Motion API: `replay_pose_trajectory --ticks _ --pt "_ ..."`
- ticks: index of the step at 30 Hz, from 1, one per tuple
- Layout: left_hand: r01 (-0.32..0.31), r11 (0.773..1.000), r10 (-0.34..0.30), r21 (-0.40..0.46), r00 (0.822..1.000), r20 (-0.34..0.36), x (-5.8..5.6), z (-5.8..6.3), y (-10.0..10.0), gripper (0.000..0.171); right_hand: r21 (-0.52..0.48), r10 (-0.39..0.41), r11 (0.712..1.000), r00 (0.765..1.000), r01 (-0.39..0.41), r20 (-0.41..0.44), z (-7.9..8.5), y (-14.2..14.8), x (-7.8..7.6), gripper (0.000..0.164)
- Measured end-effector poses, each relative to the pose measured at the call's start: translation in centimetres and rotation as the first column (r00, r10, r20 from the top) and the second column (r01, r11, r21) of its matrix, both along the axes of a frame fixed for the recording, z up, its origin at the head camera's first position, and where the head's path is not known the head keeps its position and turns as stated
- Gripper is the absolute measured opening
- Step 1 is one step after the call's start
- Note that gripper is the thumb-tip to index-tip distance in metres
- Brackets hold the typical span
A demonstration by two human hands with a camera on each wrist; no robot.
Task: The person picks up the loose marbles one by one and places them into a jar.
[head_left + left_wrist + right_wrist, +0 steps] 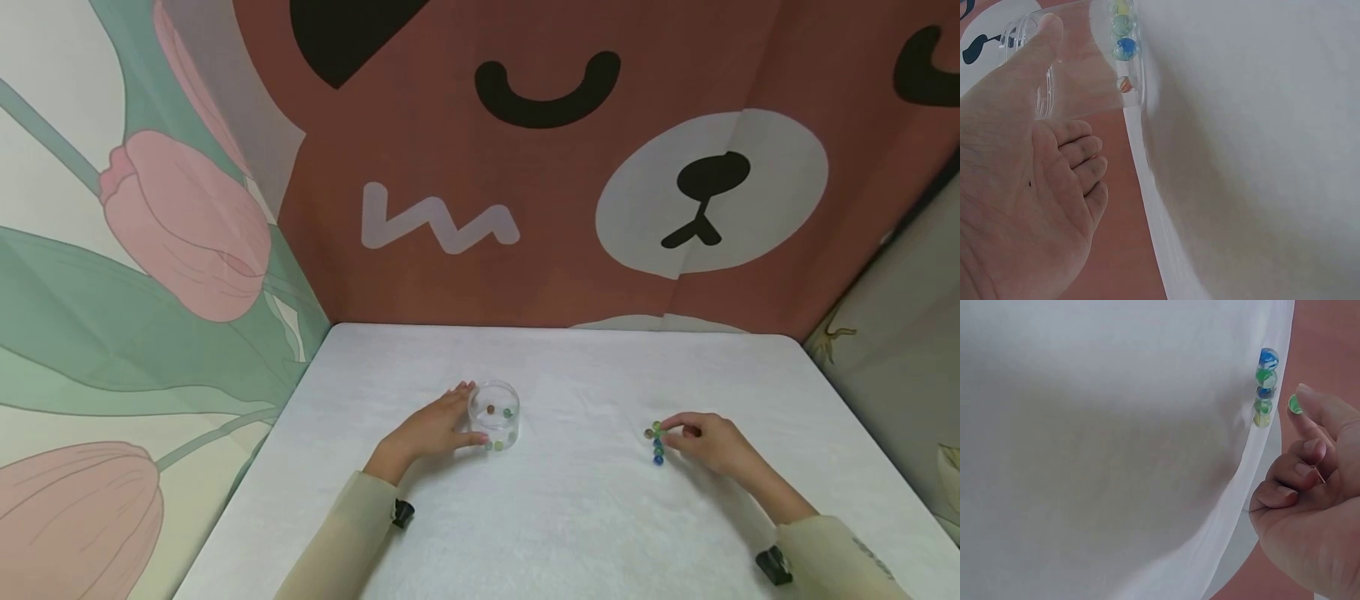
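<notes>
A clear plastic jar [494, 427] stands on the table, with several glass marbles at its bottom. The left wrist view shows a blue marble [1125, 49] and a smaller orange-striped marble [1124, 84] among them. My left hand [433, 427] holds the jar at its left side, thumb [1051, 34] across the near wall. To the right, several blue, green and yellow marbles [1266, 378] lie in a line on the cloth. Close over that line, my right hand [711, 442] pinches a green marble [1295, 404] between thumb and forefinger, its other fingers curled in.
White cloth covers the table [570, 517]. A brown curtain [555, 283] with a bear print hangs behind it, and a tulip-print curtain [187, 225] on the left. A brownish marble [648, 433] sits left of the line's far end. Black clips [402, 513] show at the sleeves.
</notes>
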State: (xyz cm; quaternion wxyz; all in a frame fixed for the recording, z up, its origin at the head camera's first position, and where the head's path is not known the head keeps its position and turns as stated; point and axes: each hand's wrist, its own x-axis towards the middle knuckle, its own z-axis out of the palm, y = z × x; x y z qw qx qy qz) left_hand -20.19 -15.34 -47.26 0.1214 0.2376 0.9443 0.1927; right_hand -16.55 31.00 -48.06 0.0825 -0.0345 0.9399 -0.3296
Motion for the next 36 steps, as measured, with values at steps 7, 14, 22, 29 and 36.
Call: replay_pose_trajectory --ticks 7,14,22,29,36 --pt "0.000 1.000 0.000 0.000 1.000 -0.001 -0.1 0.0 0.1 0.100 -0.041 -0.027 0.999 0.999 0.028 0.025 0.4 -0.8 0.0 0.032" --pt "0.001 1.000 -0.001 0.010 1.000 0.002 0.0 0.0 0.1 0.101 -0.086 -0.058 0.994 0.998 0.060 0.023 0.9 -1.7 0.2 0.035" --pt "0.002 1.000 -0.002 0.015 1.000 -0.003 0.0 0.0 0.0 0.102 -0.205 -0.054 0.977 0.998 0.059 0.031 1.2 -2.9 0.2 0.041" --pt "-0.005 1.000 0.005 0.001 1.000 0.003 0.0 -0.1 -0.1 0.104 -0.329 -0.035 0.943 0.999 0.045 0.039 1.4 -4.4 0.1 0.049" --pt "0.002 1.000 -0.002 -0.005 1.000 -0.015 0.0 -0.3 0.0 0.103 -0.356 -0.013 0.934 1.000 0.021 0.026 1.6 -6.4 -0.2 0.048"
